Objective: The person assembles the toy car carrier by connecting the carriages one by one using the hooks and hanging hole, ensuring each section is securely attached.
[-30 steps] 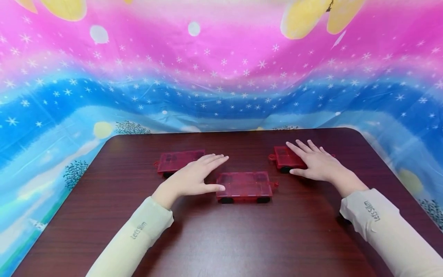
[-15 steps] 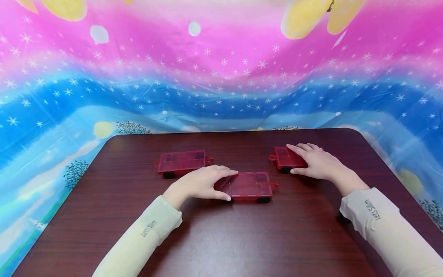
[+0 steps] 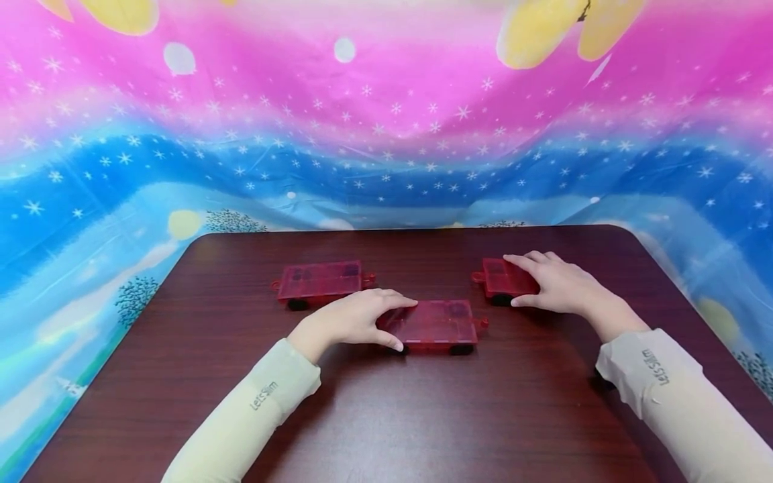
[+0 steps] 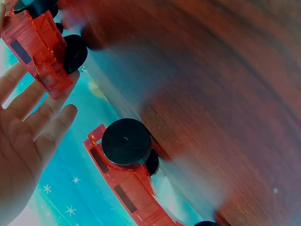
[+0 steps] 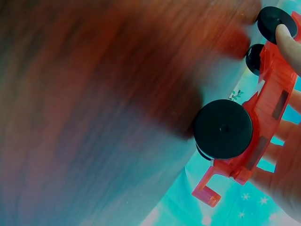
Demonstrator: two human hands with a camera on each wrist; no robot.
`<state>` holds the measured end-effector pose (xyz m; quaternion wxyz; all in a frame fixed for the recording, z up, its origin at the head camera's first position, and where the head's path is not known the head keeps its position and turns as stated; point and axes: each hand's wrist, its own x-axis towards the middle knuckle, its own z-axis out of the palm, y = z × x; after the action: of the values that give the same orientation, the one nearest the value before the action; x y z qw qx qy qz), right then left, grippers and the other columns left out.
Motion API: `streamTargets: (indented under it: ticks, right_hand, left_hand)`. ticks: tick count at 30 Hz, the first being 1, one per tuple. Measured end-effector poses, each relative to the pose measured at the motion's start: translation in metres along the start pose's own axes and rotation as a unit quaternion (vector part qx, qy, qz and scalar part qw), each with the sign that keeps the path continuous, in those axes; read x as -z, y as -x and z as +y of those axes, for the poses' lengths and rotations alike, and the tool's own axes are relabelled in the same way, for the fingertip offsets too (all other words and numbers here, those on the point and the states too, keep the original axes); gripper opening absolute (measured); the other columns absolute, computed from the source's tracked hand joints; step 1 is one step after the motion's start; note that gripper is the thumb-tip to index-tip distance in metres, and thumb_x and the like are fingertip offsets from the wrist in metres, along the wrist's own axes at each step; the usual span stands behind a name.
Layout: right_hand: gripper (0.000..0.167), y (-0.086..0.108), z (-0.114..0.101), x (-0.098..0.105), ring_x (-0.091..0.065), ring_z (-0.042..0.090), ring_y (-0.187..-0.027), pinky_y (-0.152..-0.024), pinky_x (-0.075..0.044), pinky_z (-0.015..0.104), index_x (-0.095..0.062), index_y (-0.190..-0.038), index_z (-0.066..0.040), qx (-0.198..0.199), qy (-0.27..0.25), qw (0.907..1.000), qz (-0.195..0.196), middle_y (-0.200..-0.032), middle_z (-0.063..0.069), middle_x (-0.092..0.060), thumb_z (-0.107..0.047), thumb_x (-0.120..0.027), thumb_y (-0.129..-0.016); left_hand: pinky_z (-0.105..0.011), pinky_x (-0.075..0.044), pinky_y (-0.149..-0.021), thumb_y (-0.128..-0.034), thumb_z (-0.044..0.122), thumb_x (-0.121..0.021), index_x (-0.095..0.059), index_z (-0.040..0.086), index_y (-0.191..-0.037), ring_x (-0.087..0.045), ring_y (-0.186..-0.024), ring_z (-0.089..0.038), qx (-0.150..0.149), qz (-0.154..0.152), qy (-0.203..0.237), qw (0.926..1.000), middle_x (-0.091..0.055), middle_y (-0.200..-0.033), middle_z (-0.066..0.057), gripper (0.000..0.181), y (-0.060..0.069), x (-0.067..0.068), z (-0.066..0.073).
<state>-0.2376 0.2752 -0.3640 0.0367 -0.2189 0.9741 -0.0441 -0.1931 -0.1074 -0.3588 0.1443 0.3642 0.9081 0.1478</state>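
Note:
In the head view, my left hand (image 3: 350,318) grips the left end of the middle toy car base (image 3: 437,322), a flat translucent red platform on black wheels. The thumb lies on its near side and the fingers reach over its far edge. My right hand (image 3: 561,285) holds the right-hand toy car base (image 3: 498,275), covering its right part. In the right wrist view, the thumb touches a wheel of this car base (image 5: 263,117). Fingers lie behind its body. The left wrist view shows the middle car base's underside beside my open-looking palm (image 4: 21,141).
A third red car base (image 3: 320,278) stands at the back left, with a hook at one end and a peg at the other. All stand on a dark brown wooden table (image 3: 435,409). A colourful snowflake-patterned cloth (image 3: 386,134) hangs behind it.
My left hand has moved right and its fingers have bent over the middle car base. My right hand's fingers have curled from spread to round the right-hand one. The car bases have hardly moved.

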Motion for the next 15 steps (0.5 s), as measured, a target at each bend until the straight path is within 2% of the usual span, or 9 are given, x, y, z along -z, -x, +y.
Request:
streamTargets:
  ticks: [15]
  right_hand:
    - [0.088,0.015,-0.004,0.006,-0.048,0.043,-0.125,-0.092,-0.049,0.064,-0.039,-0.152,-0.016,0.005,0.005,1.0,-0.003,-0.14,0.021,-0.052,-0.053,-0.076,-0.081]
  left_hand:
    - [-0.041,-0.037,-0.118,-0.0839,0.047,-0.076,-0.043,0.025,-0.152,-0.043,-0.142,-0.019,0.007,-0.007,0.011,0.9999,-0.046,-0.153,-0.001,0.079,0.0,0.0,0.003]
